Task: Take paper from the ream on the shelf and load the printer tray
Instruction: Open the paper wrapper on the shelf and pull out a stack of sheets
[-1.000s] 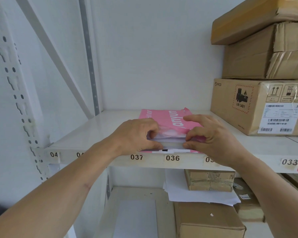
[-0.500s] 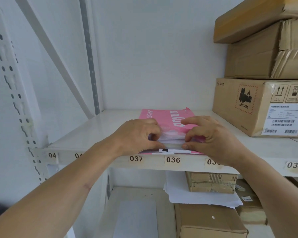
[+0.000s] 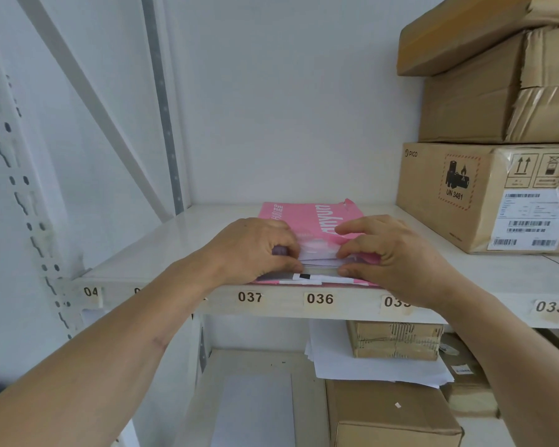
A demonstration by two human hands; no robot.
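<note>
Both hands reach forward, palms down, to the near end of the pink-wrapped ream [image 3: 307,221], which lies flat on the white shelf [image 3: 181,250] close to its front edge, above the labels 037 and 036. The left hand [image 3: 252,250] curls its fingers into the torn wrapper end, thumb low against the white paper [image 3: 317,259] exposed there. The right hand [image 3: 391,253] pinches the wrapper and sheet edges between thumb and bent fingers, index finger stretched over the top. The wrapper is glossy and crumpled at the opening; the sheets show as thin layered edges. Taped cardboard boxes [image 3: 484,195] stand well apart on the right. Bare shelf lies open on the left of the ream.
</note>
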